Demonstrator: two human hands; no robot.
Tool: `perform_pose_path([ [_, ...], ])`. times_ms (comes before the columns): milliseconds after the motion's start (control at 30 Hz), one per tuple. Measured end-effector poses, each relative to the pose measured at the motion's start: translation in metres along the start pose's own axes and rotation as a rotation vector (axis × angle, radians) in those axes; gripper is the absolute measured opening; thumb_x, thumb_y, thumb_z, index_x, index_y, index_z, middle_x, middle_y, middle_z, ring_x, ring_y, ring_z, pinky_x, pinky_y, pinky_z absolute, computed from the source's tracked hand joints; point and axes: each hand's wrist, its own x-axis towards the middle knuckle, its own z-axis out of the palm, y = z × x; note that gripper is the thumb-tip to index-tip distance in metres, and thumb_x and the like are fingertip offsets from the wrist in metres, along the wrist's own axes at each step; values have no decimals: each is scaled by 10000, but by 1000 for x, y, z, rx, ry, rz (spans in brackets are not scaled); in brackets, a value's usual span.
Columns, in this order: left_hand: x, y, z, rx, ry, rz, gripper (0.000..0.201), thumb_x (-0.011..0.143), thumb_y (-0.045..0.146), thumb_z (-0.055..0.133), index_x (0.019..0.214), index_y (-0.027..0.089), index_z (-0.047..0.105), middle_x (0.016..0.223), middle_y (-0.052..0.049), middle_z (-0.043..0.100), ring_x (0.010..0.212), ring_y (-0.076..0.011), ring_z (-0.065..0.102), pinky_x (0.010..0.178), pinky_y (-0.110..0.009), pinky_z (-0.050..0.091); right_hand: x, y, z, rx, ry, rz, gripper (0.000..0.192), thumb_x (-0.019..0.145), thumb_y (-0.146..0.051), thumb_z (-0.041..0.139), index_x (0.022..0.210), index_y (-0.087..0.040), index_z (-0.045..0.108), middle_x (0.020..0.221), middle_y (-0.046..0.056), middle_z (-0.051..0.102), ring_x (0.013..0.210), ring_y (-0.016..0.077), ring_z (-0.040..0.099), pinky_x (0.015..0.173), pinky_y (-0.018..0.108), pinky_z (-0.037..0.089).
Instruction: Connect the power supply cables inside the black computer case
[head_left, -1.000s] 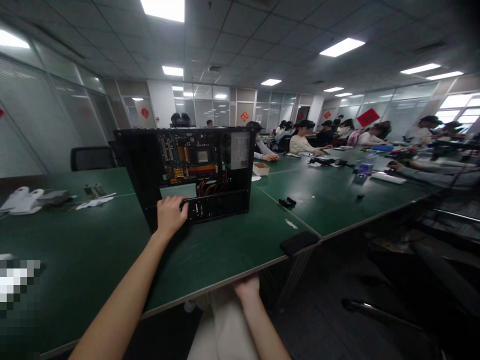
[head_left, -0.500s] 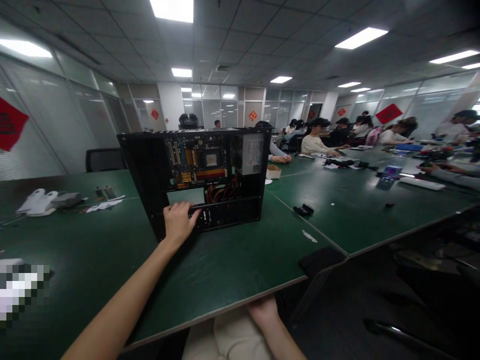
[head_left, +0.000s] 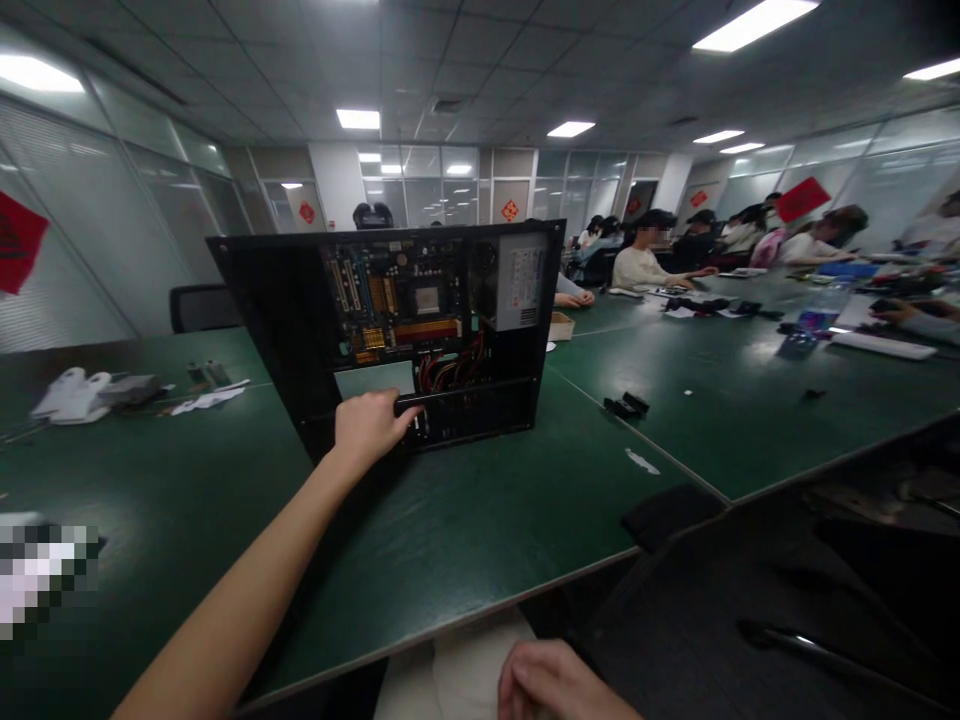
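Dropped off the counter edge since a second ago: right hand (head_left: 559, 685), now low near the lap, fingers curled loosely together around nothing. Shifted a little along the bottom rail: left hand (head_left: 369, 425), fingers clamped on the lower front frame of the open black sheet-metal computer case (head_left: 390, 335). Case upright on the dark green matte counter (head_left: 450, 530), open side toward the camera, well back from the near edge. Inside: green circuit board (head_left: 394, 300) with slots and a bare socket, grey boxy power supply (head_left: 517, 285) at the case's upper right, red and orange cables (head_left: 450, 370) bundled below. Probably heavy and rigid, thin steel edges likely sharp, board fragile; best gripped by the frame rails, never by board or wiring. Left of the case: white paper scraps (head_left: 206, 400). Right of it: small black clips (head_left: 626, 405).
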Motion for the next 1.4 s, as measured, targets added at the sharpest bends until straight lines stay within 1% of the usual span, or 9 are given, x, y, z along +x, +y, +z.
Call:
perform_pose_path([
  [133,0,1,2,10,31,-24,632,869,728,373,887,192,707,827,-146,728,760,-330,675,593,-332,364,-28,-68,27,-425,-119,-54,307,904,-467,593,880,-210,760,869,63,709,810,174,618,738,285,472],
  [267,-2,-1,4,1,33,-24,605,872,717,385,893,199,698,840,-141,728,774,-317,673,612,-337,368,-24,-138,32,-591,-61,-462,156,876,-324,637,950,-244,749,958,65,691,966,237,611,942,411,464],
  [400,-8,-4,3,-14,86,90,505,864,663,483,907,190,652,870,-137,710,825,-317,655,665,-363,384,35,-199,-7,-745,424,-974,411,739,-327,778,1119,-206,680,1214,129,595,1321,357,411,1157,573,245],
  [533,-17,1,2,20,154,110,488,791,628,627,960,170,614,923,-162,680,906,-346,617,749,-406,389,104,-241,-59,-1329,572,-1105,489,820,-381,685,1234,-137,596,1327,182,536,1381,386,319,1170,626,155],
  [700,-19,10,6,40,232,13,435,845,611,561,889,183,618,902,-152,679,893,-333,607,755,-417,372,130,-235,-90,-1533,819,-1162,310,886,-223,560,1186,-182,629,1405,162,497,1366,357,312,1158,642,89],
  [900,-17,10,11,1,281,3,444,906,595,462,862,189,639,879,-144,692,881,-324,611,757,-420,364,132,-206,-136,-1274,1104,-1160,464,911,-359,538,1331,-162,522,1385,208,461,1266,337,409,1043,548,334],
  [1067,-18,12,10,-7,285,-12,406,922,545,454,886,187,643,919,-147,699,898,-326,614,767,-422,363,144,-197,-155,-957,965,-998,433,950,-443,404,1173,-118,584,1033,158,664,891,250,602,849,402,466],
  [1200,-19,11,8,0,287,-4,379,927,518,453,877,189,633,914,-147,697,887,-324,612,756,-420,363,147,-196,-152,-935,931,-896,500,955,-544,353,954,-150,659,916,131,693,828,237,600,802,353,449],
  [1400,-18,10,11,-6,293,16,383,934,520,427,866,192,612,900,-142,685,886,-324,601,754,-416,359,154,-199,-154,-673,859,-770,575,893,-645,426,1009,-133,660,925,105,704,817,220,611,747,322,469],
])
